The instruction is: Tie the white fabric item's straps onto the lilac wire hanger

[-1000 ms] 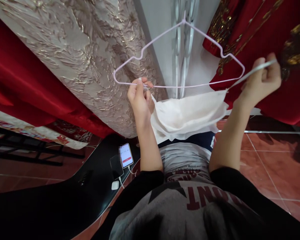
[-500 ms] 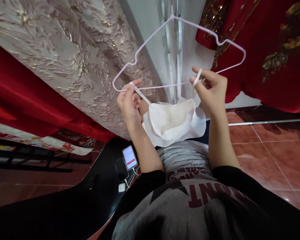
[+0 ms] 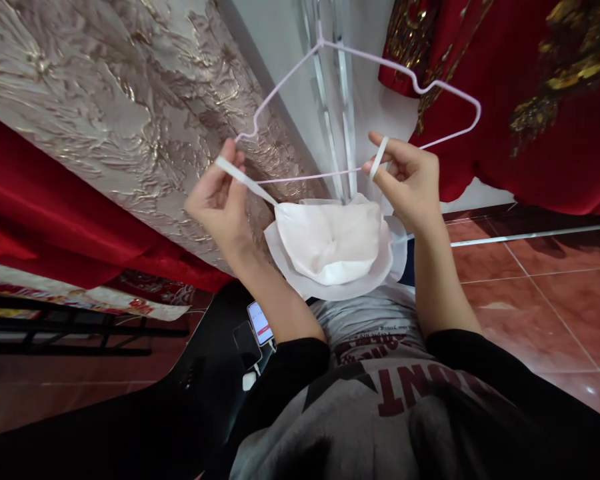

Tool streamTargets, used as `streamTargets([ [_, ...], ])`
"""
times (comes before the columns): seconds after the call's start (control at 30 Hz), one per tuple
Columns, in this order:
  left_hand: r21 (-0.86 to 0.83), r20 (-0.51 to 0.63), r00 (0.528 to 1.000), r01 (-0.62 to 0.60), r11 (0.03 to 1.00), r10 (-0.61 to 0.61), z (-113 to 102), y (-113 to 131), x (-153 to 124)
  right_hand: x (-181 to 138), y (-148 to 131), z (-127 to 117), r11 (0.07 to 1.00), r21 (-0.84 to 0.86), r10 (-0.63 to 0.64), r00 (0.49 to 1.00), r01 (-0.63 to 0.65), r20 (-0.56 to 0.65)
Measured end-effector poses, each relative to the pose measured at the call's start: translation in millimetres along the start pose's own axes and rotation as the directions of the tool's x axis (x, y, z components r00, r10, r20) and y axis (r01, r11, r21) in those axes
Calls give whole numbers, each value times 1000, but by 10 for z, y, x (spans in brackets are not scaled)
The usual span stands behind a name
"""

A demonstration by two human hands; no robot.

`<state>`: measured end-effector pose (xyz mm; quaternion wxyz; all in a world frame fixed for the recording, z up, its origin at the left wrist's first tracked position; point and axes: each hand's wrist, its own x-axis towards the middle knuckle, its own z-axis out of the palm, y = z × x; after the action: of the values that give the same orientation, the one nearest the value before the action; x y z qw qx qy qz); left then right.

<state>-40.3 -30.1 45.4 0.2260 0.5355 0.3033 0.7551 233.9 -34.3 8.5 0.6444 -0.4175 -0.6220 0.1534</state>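
A pale pink clothes hanger (image 3: 283, 85) hangs in front of me, tilted, with its lower bar passing between my hands. Below it, at my lap, lies a white padded garment (image 3: 330, 243) with thin white straps. My left hand (image 3: 223, 207) has one strap (image 3: 250, 183) pinched at the fingers and drawn taut, close to the hanger's left end. Around the thumb and forefinger of my right hand (image 3: 410, 180) the other strap (image 3: 379, 157) is looped and stretched. Whether the right fingers touch the hanger's bar I cannot tell.
Shiny beige embossed fabric (image 3: 130, 120) hangs at the left, red fabric with gold decoration (image 3: 460, 133) at the right. Metal poles (image 3: 347, 100) stand behind the hanger. Two phones, one a lit phone (image 3: 260, 323), lie on a black surface (image 3: 200, 373) by my left arm.
My left hand has moved left and outward, pulling its strap longer and away from the hanger's lower bar. The garment has spread wider. My right hand keeps its looped strap.
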Motion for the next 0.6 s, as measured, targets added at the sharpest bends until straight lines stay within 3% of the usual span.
streamTargets([
  [0.07, 46, 124, 992, 19, 999, -25, 134, 35, 109, -9, -24, 1, 1000, -9, -10, 1000, 10, 27],
  [0.17, 102, 215, 974, -96, 990, 73, 220, -49, 244, 3, -27, -35, 1000, -3, -17, 1000, 17, 9],
  [0.3, 68, 35, 965, -263, 962, 261, 42, -312, 228, 28, 9, -96, 1000, 29, -5, 999, 6, -51],
  [0.43, 157, -33, 998, -52, 986, 58, -188, -440, 96, 33, 32, -90, 1000, 23, 3, 998, -2, -67],
  [0.5, 166, 30, 999, 38, 985, -43, -212, -409, 85, 36, 40, -78, 1000, 13, 5, 997, -4, -71],
  [0.6, 152, 169, 984, 20, 988, -46, -130, -289, 164, 45, 52, -73, 1000, 4, 9, 998, -9, -64],
])
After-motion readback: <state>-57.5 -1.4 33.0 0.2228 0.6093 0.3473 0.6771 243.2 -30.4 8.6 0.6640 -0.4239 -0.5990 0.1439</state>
